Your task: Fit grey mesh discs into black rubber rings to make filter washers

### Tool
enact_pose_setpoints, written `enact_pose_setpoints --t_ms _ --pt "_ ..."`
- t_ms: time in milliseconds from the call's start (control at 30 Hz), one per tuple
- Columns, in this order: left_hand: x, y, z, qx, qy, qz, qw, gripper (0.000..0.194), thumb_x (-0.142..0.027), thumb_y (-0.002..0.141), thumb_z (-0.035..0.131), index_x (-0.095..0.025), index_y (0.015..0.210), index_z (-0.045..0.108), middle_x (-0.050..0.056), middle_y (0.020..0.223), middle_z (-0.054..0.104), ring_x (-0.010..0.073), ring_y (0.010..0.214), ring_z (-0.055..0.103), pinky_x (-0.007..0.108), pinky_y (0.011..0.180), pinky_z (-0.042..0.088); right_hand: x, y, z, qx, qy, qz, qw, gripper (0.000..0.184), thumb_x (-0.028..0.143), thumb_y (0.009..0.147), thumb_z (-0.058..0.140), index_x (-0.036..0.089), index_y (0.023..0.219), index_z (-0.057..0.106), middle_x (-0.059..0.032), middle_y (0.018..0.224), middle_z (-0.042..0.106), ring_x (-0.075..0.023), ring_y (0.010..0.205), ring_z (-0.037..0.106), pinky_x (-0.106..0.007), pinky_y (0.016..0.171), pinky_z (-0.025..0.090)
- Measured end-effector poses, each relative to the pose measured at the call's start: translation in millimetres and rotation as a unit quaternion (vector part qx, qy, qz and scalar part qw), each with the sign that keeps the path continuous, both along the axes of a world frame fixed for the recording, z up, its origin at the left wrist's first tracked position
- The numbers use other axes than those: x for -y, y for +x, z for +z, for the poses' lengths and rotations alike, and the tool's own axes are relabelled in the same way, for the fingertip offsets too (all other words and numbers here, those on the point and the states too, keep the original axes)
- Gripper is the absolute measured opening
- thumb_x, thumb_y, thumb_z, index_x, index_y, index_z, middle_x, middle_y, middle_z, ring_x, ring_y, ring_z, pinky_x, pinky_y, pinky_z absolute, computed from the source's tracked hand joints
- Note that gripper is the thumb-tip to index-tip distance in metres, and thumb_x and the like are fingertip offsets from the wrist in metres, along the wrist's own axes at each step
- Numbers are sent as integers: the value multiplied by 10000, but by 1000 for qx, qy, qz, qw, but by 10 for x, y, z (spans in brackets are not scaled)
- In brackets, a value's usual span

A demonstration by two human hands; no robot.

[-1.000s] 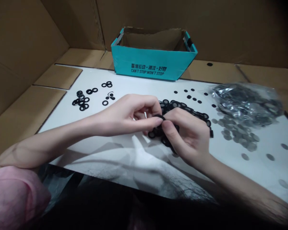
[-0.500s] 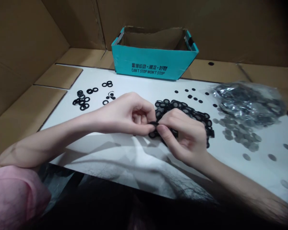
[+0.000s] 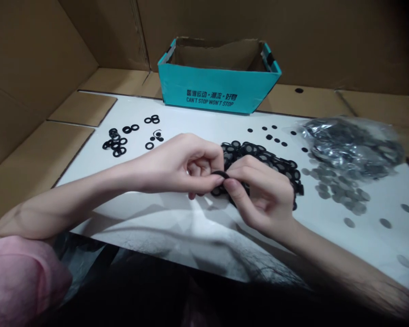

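Observation:
Between my two hands a small black rubber ring point(image 3: 220, 174) is pinched, its edge turned up towards me. My left hand point(image 3: 187, 165) grips its left side with thumb and curled fingers. On its right side, the thumb and forefinger of my right hand point(image 3: 262, 190) close on it. Whether a disc sits inside the ring is hidden by the fingers. Just behind and under my right hand lies a heap of black rings with grey centres point(image 3: 266, 156). Several loose open black rings point(image 3: 116, 141) lie on the white board to the left.
A turquoise open-topped box point(image 3: 218, 88) stands at the back of the white board point(image 3: 122, 213). Small black discs point(image 3: 269, 137) lie behind the heap. Grey discs point(image 3: 341, 193) spread at right, beside a clear plastic bag point(image 3: 354, 145) of dark pieces. Cardboard walls point(image 3: 276, 27) enclose the back and left.
Both hands have shifted very slightly, keeping their pinch. More of the black ring's upper edge shows between the fingertips now. Everything on the board lies as before.

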State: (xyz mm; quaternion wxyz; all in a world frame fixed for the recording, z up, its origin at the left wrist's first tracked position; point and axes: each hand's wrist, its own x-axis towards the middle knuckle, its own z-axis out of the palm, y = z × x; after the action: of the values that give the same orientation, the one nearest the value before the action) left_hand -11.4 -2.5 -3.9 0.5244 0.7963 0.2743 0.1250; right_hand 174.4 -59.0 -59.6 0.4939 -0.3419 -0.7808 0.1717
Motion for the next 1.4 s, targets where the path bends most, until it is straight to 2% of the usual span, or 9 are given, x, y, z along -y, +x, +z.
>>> enact_pose_setpoints --t_ms 167,233,333,500,667,933,1167,1300,1400 --pt "-28 -25 -23 52 88 15 995 193 -225 779 744 -119 870 611 -2 656 663 92 600 646 167 577 517 -5 68 -18 -74 -198 41 977 257 269 945 520 199 705 576 1 665 540 -117 619 491 -260 567 385" --pt "-26 -31 -28 70 154 10 985 254 -215 750 780 -124 927 622 5 725 691 90 641 655 174 632 529 3 82 -44 -129 -287 66 947 295 364 943 528 201 705 592 -6 694 550 -127 658 505 -263 597 392" --pt "-10 -33 -29 70 251 -3 966 173 -195 780 759 -140 894 641 -7 759 708 70 656 653 154 658 510 21 63 -61 -194 -382 102 898 309 443 910 566 205 721 620 -7 713 572 -137 696 508 -265 633 391" --pt "35 -36 -33 77 322 -12 944 114 -212 822 731 -143 847 643 -12 748 711 61 649 658 132 661 489 36 -30 -6 -275 -452 140 837 348 478 840 648 192 648 603 10 632 507 -119 614 444 -260 573 347" --pt "87 -49 -41 92 338 9 937 132 -194 808 745 -135 813 627 -23 685 689 55 596 645 120 598 471 49 -82 11 -299 -495 133 805 382 511 775 704 189 628 560 0 668 491 -130 668 461 -264 629 381" --pt "103 -35 -68 115 398 23 910 194 -240 777 781 -112 805 637 -11 654 664 58 580 613 130 596 467 65 -91 17 -289 -490 107 816 367 541 767 698 201 680 592 -5 698 500 -138 685 471 -273 647 410" --pt "110 -34 -120 70 481 17 874 127 -273 887 662 -147 870 672 -1 737 697 74 632 631 157 614 442 78 -68 -30 -278 -461 74 839 331 542 791 681 215 745 649 12 686 533 -115 643 478 -258 619 418" --pt "117 -31 -153 23 526 29 850 149 -282 929 591 -175 863 672 -24 718 693 72 602 609 167 577 414 99 -22 -40 -266 -427 56 862 228 456 841 666 245 757 685 26 682 559 -98 667 520 -224 648 444" --pt "112 -22 -179 9 552 28 833 158 -270 937 563 -178 863 667 -22 715 691 84 596 594 192 586 411 117 -9 -11 -257 -428 63 864 122 403 814 711 285 835 730 27 735 630 -101 715 572 -214 680 477"
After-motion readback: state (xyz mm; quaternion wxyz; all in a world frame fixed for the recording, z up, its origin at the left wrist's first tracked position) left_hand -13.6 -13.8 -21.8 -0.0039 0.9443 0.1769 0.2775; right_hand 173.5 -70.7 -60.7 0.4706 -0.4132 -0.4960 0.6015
